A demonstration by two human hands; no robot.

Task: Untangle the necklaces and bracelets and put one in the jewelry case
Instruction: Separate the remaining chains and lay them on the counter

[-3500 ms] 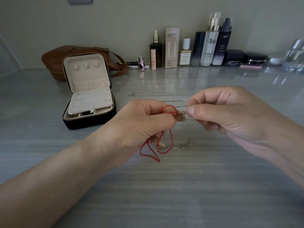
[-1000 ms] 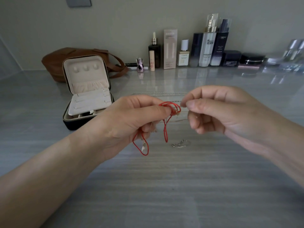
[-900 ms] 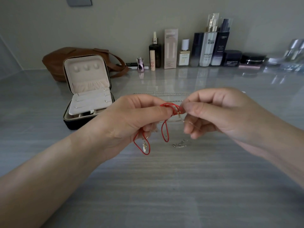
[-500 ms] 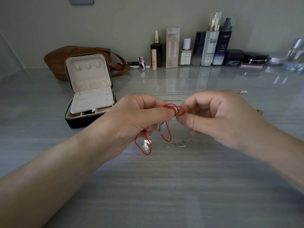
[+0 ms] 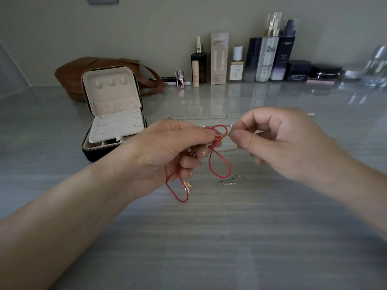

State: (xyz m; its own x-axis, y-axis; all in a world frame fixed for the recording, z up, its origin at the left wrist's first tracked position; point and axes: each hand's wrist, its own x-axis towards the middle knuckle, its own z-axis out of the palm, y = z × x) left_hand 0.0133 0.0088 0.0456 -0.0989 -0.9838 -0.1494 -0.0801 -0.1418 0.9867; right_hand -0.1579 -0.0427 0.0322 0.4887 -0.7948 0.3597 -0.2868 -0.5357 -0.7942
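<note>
The red cord bracelet [image 5: 220, 164] hangs in loops above the table [image 5: 209, 237], held up between both hands in the middle of the view. The left hand [image 5: 167, 151] grips its knotted upper part, fingers curled round it; how much of the tangle sits inside that fist is hidden. A small gold charm [image 5: 187, 183] dangles low on the left loop. The right hand [image 5: 282, 143], just beside the knot, pinches a fine gold chain [image 5: 230, 150] between thumb and forefinger; the strand is too thin to follow far. A silver chain [image 5: 205, 117] lies straight on the table behind the hands, its right end covered by the right hand. A small silver piece [image 5: 230, 182] lies under the loops, blurred. The jewelry case [image 5: 113, 114] stands open to the left, well apart, its lid upright before a brown bag [image 5: 71, 74]. Cosmetic bottles [image 5: 263, 57] line the back wall. Both forearms are cut off by the lower corners. Bare tabletop spreads in front of the hands and between them and the case.
</note>
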